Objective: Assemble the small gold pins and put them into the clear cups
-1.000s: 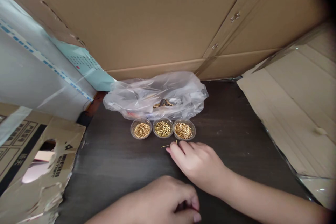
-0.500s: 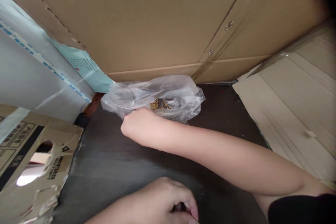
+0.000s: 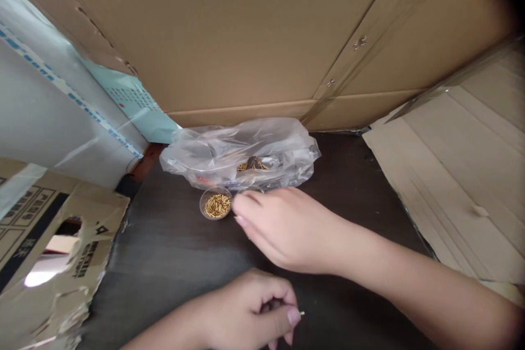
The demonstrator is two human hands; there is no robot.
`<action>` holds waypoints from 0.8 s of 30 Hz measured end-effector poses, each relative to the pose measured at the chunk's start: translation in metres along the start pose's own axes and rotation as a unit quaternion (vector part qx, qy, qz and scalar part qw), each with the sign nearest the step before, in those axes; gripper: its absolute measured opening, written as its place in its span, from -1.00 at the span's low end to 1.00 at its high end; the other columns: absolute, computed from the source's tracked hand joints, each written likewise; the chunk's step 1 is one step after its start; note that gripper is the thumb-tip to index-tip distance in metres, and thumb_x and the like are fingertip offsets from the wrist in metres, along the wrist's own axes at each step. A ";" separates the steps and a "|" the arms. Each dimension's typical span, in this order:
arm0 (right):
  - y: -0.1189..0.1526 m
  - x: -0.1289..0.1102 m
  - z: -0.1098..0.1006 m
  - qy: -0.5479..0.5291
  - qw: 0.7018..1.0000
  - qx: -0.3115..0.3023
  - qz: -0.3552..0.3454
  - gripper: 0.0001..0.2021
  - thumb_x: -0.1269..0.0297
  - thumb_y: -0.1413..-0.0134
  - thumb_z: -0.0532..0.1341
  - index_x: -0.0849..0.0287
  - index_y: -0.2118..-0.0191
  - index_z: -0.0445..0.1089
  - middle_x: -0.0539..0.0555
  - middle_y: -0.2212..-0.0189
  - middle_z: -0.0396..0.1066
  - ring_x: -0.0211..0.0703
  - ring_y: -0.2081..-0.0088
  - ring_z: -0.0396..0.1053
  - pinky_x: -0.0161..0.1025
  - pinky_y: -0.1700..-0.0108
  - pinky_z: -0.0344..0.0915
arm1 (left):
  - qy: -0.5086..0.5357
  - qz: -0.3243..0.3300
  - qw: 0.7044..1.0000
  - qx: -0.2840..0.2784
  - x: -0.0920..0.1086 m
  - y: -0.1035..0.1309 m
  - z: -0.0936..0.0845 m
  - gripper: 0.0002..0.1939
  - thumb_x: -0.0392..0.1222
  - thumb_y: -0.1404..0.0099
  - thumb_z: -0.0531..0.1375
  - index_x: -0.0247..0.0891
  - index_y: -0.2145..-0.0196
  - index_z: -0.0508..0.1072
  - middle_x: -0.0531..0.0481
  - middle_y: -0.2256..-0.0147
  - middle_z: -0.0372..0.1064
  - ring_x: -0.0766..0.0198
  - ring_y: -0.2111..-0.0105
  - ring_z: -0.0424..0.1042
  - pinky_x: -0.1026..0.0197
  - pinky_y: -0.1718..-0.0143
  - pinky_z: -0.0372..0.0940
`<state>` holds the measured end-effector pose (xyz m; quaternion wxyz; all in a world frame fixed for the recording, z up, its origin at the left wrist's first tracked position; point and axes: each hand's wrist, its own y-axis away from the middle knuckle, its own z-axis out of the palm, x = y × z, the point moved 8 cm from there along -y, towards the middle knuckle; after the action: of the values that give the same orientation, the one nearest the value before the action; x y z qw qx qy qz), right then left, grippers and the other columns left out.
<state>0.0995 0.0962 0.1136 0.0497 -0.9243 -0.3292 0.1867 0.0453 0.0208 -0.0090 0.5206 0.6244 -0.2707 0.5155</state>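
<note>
My left hand (image 3: 262,311) is closed in a pinch at the bottom of the view. From between its thumb and fingertip pokes the end of a small brass-coloured pin (image 3: 302,313). My right hand (image 3: 287,227) hovers over the table, fingers pressed together; whatever they hold is hidden. Just left of its fingertips stands a round clear cup (image 3: 202,209) full of short brass-coloured pieces (image 3: 217,205). Part of another rim (image 3: 257,190) shows behind the right hand. Farther back, an open clear plastic bag (image 3: 192,153) holds more thin brass pins (image 3: 248,165).
The dark table (image 3: 164,262) is walled in by a tall cardboard panel (image 3: 229,38) at the back and cardboard sheets (image 3: 451,164) at the right. On the left are a torn printed carton (image 3: 98,229) and a grey-white panel (image 3: 53,115) with blue-marked tape.
My right hand has drawn back to the right from the bag's front, uncovering the cup of brass pieces. My left hand has shifted slightly up and left, showing the pin's end.
</note>
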 end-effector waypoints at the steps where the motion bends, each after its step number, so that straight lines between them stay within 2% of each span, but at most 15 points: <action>1: 0.019 0.005 -0.002 -0.031 0.999 0.025 0.012 -0.87 0.36 -0.35 0.05 0.20 0.26 0.27 0.00 0.43 0.36 -0.25 0.51 0.23 -0.23 0.47 0.04 | 0.017 0.014 1.000 0.016 0.002 0.000 -0.004 -0.75 -0.15 -0.41 0.14 -0.34 0.40 0.39 0.00 0.48 0.41 0.42 0.57 0.32 0.40 0.52 0.22; 3: 0.056 0.014 -0.006 -0.113 0.986 0.122 0.032 -0.85 0.40 -0.37 0.03 0.19 0.28 0.24 -0.03 0.47 0.28 -0.29 0.49 0.21 -0.27 0.42 0.13 | 0.042 0.075 0.994 0.065 0.011 0.002 -0.014 -0.71 -0.11 -0.40 0.18 -0.35 0.43 0.39 -0.01 0.50 0.39 0.42 0.57 0.33 0.38 0.50 0.24; 5: 0.087 0.021 0.000 -0.159 0.964 0.207 0.044 -0.90 0.46 -0.33 0.06 0.19 0.24 0.26 -0.04 0.45 0.27 -0.31 0.48 0.21 -0.31 0.41 0.16 | 0.055 0.141 0.979 0.133 0.021 0.006 -0.028 -0.70 -0.08 -0.38 0.23 -0.37 0.42 0.44 -0.02 0.48 0.38 0.43 0.59 0.33 0.37 0.51 0.26; 8: 0.109 0.017 0.024 -0.166 0.958 0.230 0.045 -0.91 0.47 -0.30 0.09 0.19 0.25 0.30 -0.03 0.46 0.29 -0.30 0.48 0.23 -0.30 0.41 0.16 | 0.027 0.185 0.952 0.242 0.028 0.013 -0.047 -0.74 -0.11 -0.39 0.24 -0.37 0.35 0.53 -0.02 0.44 0.39 0.44 0.59 0.33 0.37 0.53 0.27; 10: 0.110 0.011 0.037 -0.155 0.962 0.224 0.035 -0.89 0.45 -0.31 0.10 0.19 0.27 0.33 0.00 0.45 0.33 -0.27 0.47 0.25 -0.27 0.39 0.18 | -0.019 0.190 0.939 0.285 0.030 0.017 -0.053 -0.78 -0.15 -0.40 0.23 -0.34 0.32 0.57 -0.02 0.43 0.41 0.43 0.58 0.36 0.37 0.52 0.28; 13: 0.106 0.005 0.047 -0.130 0.970 0.205 0.024 -0.85 0.43 -0.32 0.10 0.20 0.31 0.36 0.01 0.46 0.33 -0.25 0.47 0.23 -0.25 0.39 0.18 | -0.096 0.194 0.929 0.301 0.035 0.018 -0.051 -0.81 -0.20 -0.40 0.22 -0.32 0.33 0.59 -0.02 0.45 0.43 0.40 0.56 0.37 0.34 0.48 0.29; 18: 0.106 0.010 0.055 -0.107 0.977 0.182 0.020 -0.81 0.41 -0.32 0.12 0.21 0.37 0.36 0.01 0.49 0.28 -0.24 0.48 0.18 -0.23 0.41 0.17 | -0.176 0.207 0.910 0.314 0.041 0.019 -0.047 -0.83 -0.25 -0.40 0.22 -0.32 0.33 0.59 -0.03 0.47 0.44 0.34 0.49 0.40 0.31 0.42 0.29; 21: 0.110 0.010 0.056 -0.089 0.975 0.201 0.008 -0.85 0.42 -0.29 0.16 0.21 0.36 0.36 0.01 0.49 0.30 -0.23 0.47 0.20 -0.22 0.39 0.22 | -0.155 0.187 0.919 0.311 0.038 0.016 -0.046 -0.80 -0.23 -0.40 0.22 -0.33 0.36 0.57 -0.02 0.50 0.43 0.34 0.50 0.40 0.31 0.43 0.30; 24: 0.117 0.011 0.053 -0.088 0.963 0.254 0.004 -0.96 0.44 -0.23 0.22 0.23 0.29 0.39 0.06 0.39 0.40 -0.21 0.40 0.29 -0.21 0.33 0.32 | -0.086 0.157 0.937 0.299 0.031 0.011 -0.046 -0.75 -0.17 -0.41 0.22 -0.33 0.40 0.57 -0.02 0.49 0.41 0.36 0.51 0.39 0.34 0.48 0.29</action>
<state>0.1566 0.0104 0.0359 0.2524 -0.8627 -0.2702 0.3449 0.0290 0.0664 0.0206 0.1972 0.7428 -0.2428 0.5920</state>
